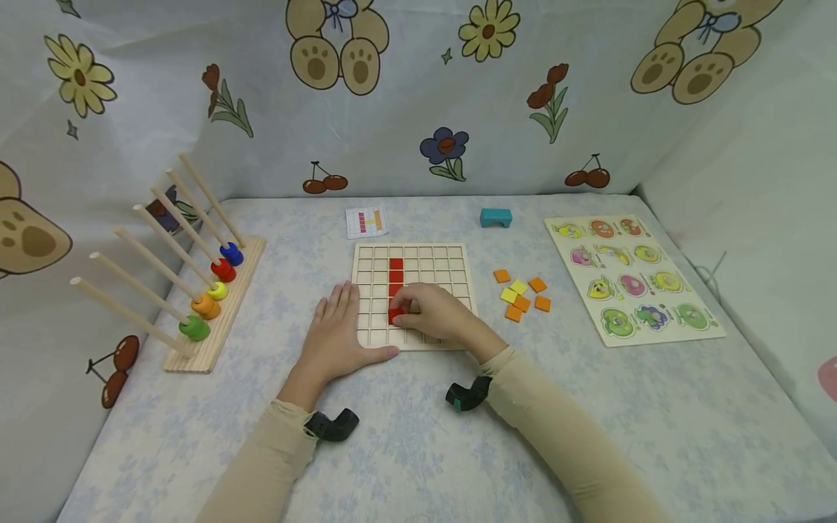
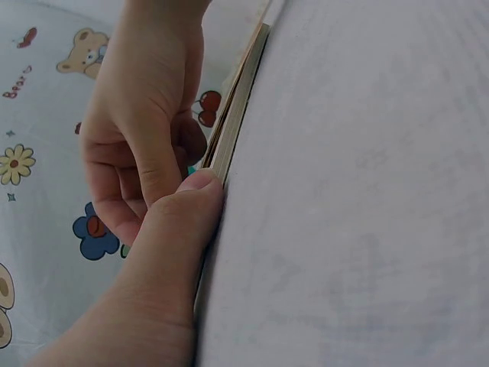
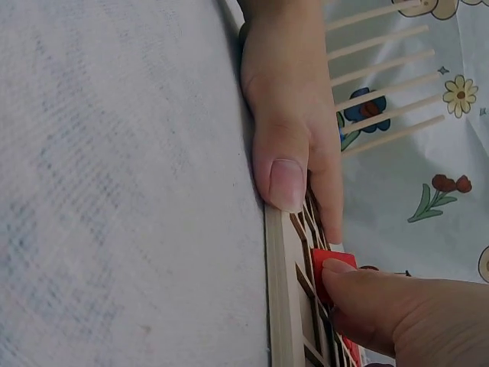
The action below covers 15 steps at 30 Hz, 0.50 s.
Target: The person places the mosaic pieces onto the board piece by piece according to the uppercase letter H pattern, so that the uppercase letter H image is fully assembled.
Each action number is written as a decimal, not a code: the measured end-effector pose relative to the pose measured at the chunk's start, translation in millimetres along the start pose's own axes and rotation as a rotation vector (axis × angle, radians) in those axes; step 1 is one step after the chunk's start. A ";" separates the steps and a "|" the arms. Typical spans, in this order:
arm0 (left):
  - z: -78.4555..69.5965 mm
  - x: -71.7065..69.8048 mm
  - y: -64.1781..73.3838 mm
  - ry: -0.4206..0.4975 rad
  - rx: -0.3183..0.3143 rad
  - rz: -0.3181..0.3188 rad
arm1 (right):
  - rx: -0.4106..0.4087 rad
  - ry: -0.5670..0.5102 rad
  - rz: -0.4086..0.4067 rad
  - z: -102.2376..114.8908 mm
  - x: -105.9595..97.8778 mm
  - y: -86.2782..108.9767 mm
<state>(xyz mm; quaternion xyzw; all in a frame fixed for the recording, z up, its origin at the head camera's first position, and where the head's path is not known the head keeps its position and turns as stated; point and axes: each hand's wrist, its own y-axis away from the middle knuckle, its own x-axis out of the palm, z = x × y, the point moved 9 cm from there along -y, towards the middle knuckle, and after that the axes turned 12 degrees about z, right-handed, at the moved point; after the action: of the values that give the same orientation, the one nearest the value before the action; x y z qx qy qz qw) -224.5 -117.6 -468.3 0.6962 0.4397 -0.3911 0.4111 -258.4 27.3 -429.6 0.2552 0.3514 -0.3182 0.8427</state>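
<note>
A wooden grid board (image 1: 431,263) lies flat on the table, with a column of red square tiles (image 1: 396,276) in its cells. At the board's left side my left hand (image 1: 336,338) lies with straight fingers, the thumb stretched along its front edge. My right hand (image 1: 434,312) reaches over the board and pinches a red square tile (image 3: 325,258) between thumb and fingers at the lower end of the column. In the right wrist view this tile stands tilted against the grid. The right hand's fingers partly hide it in the head view.
Loose orange and yellow tiles (image 1: 522,303) lie right of the board. Behind it are a pattern card (image 1: 367,222) and a teal block (image 1: 495,217). A peg stand (image 1: 225,319) with coloured beads stands left; a fruit picture board (image 1: 634,280) lies right.
</note>
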 end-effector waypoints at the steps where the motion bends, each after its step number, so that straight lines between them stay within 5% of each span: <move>1: 0.0 0.2 -0.3 -0.001 0.000 0.001 | 0.000 0.012 -0.004 0.3 -0.3 0.0; 15: -1.1 -1.5 1.1 -0.002 0.003 -0.003 | -0.038 0.181 -0.030 6.6 -0.8 7.0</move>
<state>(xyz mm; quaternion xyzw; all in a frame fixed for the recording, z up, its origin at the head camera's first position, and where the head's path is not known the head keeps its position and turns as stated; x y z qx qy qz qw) -223.7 -117.3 -466.3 0.6959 0.4398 -0.3930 0.4098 -251.0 27.9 -423.5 0.2616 0.4359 -0.2998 0.8073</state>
